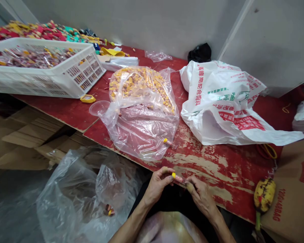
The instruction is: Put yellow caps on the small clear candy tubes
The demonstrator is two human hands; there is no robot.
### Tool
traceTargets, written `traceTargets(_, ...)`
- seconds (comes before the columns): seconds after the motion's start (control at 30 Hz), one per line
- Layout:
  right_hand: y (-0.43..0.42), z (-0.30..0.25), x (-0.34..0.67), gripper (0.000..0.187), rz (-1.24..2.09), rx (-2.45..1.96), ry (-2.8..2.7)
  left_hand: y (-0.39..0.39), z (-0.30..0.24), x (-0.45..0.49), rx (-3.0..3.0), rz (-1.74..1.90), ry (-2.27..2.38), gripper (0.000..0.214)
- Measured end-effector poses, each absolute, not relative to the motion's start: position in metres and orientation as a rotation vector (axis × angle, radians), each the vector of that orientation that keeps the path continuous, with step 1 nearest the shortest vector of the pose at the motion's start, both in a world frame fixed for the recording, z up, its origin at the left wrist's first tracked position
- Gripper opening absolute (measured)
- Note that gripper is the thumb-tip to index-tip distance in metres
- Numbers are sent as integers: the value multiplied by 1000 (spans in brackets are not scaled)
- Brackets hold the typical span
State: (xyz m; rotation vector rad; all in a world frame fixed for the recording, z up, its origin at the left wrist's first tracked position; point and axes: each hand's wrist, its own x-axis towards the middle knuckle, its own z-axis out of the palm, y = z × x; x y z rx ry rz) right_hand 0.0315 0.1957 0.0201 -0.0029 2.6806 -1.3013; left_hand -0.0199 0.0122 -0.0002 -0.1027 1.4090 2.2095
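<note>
The left hand (157, 185) and right hand (201, 195) pinched a small tube (177, 178) with a yellow cap (173, 175) between fingertips, just above the table (218, 168) edge; it looked light, stiff and slippery, best gripped at both ends; a clear bag (142, 114) lay beyond

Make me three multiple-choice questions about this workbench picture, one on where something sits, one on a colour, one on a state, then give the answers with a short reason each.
1. Where is the white basket?
A. far left of the table
B. on the floor
C. on the cardboard box

2. What colour is the cap on the small tube held between both hands?
A. blue
B. yellow
C. black

3. What state is the clear bag of tubes on the table in?
A. knotted shut
B. lying open
C. hanging from the wall

Answers: 1 A, it rests on the red table at the far left. 2 B, the cap by the left hand is yellow; the right hand pinches the other end. 3 B, its mouth gapes toward the person.
</note>
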Motion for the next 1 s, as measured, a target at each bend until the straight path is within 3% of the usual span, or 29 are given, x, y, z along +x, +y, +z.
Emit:
traceTargets(0.3,195,14,32,19,-1347,-224,2935,16,2,-21,-131,2234,1374,22)
traceTargets(0.4,196,13,31,22,-1339,-146,2890,16,2,-21,-144,2229,1373,22)
traceTargets(0.53,194,12,30,47,-1284,72,2714,16,2,-20,-138,2227,1366,22)
traceTargets(0.67,192,17,31,33,-1382,122,2702,15,-1,-20,-170,2265,1357,22)
traceTargets(0.8,192,20,32,30,-1430,110,2715,16,-2,-21,-190,2271,1333,24)
traceTargets(0.93,192,18,29,54,-1397,218,2720,18,-1,-20,-157,2252,1320,25)
traceTargets(1.0,192,17,29,52,-1392,233,2712,18,0,-20,-168,2267,1318,24)
